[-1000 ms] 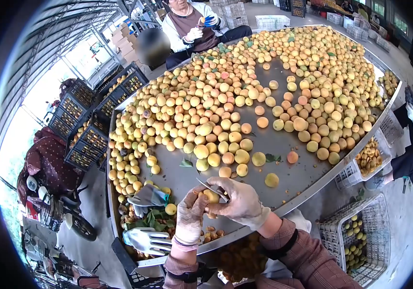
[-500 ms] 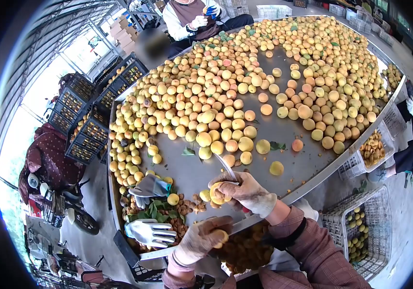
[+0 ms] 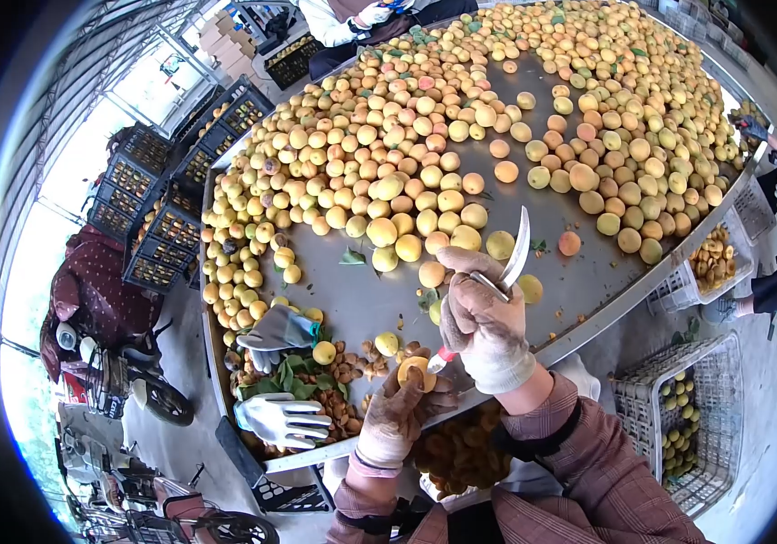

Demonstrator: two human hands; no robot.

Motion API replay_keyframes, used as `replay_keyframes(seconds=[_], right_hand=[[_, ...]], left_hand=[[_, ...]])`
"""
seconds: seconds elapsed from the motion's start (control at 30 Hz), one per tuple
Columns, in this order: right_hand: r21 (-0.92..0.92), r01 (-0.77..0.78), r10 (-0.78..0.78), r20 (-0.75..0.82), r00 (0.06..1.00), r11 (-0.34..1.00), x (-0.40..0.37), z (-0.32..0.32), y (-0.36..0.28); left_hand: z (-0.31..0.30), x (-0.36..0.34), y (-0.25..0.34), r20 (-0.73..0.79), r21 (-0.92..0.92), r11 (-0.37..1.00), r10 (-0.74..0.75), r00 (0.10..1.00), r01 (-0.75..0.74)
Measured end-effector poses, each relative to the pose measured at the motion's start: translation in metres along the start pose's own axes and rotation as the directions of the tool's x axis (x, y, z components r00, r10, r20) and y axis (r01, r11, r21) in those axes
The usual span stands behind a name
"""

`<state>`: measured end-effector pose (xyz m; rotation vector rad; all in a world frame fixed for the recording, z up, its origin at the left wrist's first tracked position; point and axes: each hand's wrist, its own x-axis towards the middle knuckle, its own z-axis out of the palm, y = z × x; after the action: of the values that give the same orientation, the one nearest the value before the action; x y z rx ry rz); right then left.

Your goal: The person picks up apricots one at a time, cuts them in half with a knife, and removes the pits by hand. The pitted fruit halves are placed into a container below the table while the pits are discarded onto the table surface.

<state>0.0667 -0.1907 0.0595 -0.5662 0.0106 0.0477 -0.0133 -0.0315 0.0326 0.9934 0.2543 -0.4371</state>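
Fruit piece (image 3: 416,362), near six o'clock, pale-fleshed and seemingly cut open. From left to right: black crates (image 3: 148,258) at nine to ten o'clock hold fruit; at eight o'clock, an empty glove (image 3: 284,421) lies beside leaves and brown scraps (image 3: 341,399), perhaps pits. The left hand (image 3: 391,424) pinches the fruit piece between thumb and fingers. Below the table edge, opened fruit (image 3: 463,451) forms the finished portion nearby. The right hand (image 3: 490,334) is closed around a curved knife (image 3: 519,252), blade upward; a red-and-white end shows beside the fruit piece, its contact unclear. Whole fruit (image 3: 379,150) from ten to two o'clock across the metal table (image 3: 325,295) forms the large uncut remainder. At three to four o'clock, a white crate (image 3: 670,296) holds more opened fruit.
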Motion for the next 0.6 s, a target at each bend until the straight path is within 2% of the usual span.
replay_keyframes(seconds=[0.07, 0.13, 0.2, 0.23, 0.3, 0.33, 0.37, 0.4, 0.43, 0.47, 0.5, 0.53, 0.57, 0.6], right_hand=[[-0.091, 0.079, -0.077, 0.024, 0.997, 0.993, -0.005, 0.006, 0.001], [-0.140, 0.113, -0.108, 0.038, 0.993, 0.984, -0.007, 0.009, 0.000], [-0.142, 0.147, -0.128, 0.132, 0.983, 0.979, -0.009, 0.007, -0.002], [-0.142, 0.147, -0.128, 0.130, 0.983, 0.979, -0.009, 0.006, -0.003], [-0.124, 0.074, -0.032, 0.310, 0.950, 0.990, -0.006, 0.002, -0.003], [-0.124, 0.074, -0.033, 0.306, 0.951, 0.990, -0.003, -0.001, -0.003], [-0.094, -0.020, 0.055, 0.382, 0.923, 0.995, 0.001, -0.004, -0.004], [-0.072, -0.116, 0.136, 0.458, 0.878, 0.991, 0.006, -0.005, -0.005], [-0.044, -0.207, 0.206, 0.421, 0.883, 0.977, 0.010, -0.004, -0.009], [0.128, -0.314, 0.207, 0.517, 0.831, 0.941, 0.020, -0.012, -0.003], [0.202, -0.379, 0.221, 0.537, 0.814, 0.903, 0.024, -0.016, 0.002], [0.268, -0.442, 0.233, 0.563, 0.793, 0.856, 0.027, -0.017, 0.006], [0.265, -0.443, 0.233, 0.566, 0.791, 0.857, 0.029, -0.019, 0.009], [0.289, -0.483, 0.255, 0.571, 0.780, 0.827, 0.030, -0.020, 0.012]], left_hand=[[0.004, 0.001, -0.004, 0.020, 0.000, 0.997, -0.083, 0.996, 0.083], [0.003, 0.002, -0.006, 0.053, 0.002, 0.995, -0.095, 0.994, 0.095], [0.006, 0.002, -0.005, 0.059, 0.022, 0.996, -0.085, 0.995, 0.083], [0.013, 0.000, -0.001, 0.046, 0.037, 0.997, -0.069, 0.997, 0.067], [0.013, 0.000, -0.002, 0.072, 0.075, 0.995, -0.074, 0.995, 0.069], [0.013, 0.000, -0.003, 0.099, 0.113, 0.991, -0.080, 0.992, 0.069], [0.013, -0.001, -0.002, 0.100, 0.113, 0.991, -0.083, 0.991, 0.072], [0.013, -0.003, 0.001, 0.138, 0.187, 0.980, -0.095, 0.986, 0.068], [0.014, -0.005, 0.002, 0.174, 0.261, 0.963, -0.109, 0.979, 0.061], [0.015, -0.006, 0.003, 0.173, 0.261, 0.963, -0.113, 0.978, 0.065], [0.017, -0.008, 0.005, 0.184, 0.266, 0.961, -0.123, 0.975, 0.071], [0.018, -0.010, 0.006, 0.195, 0.270, 0.960, -0.128, 0.972, 0.072], [0.015, -0.010, 0.007, 0.265, 0.217, 0.972, -0.144, 0.953, 0.086], [0.010, -0.010, 0.003, 0.267, 0.219, 0.972, -0.141, 0.953, 0.082]])
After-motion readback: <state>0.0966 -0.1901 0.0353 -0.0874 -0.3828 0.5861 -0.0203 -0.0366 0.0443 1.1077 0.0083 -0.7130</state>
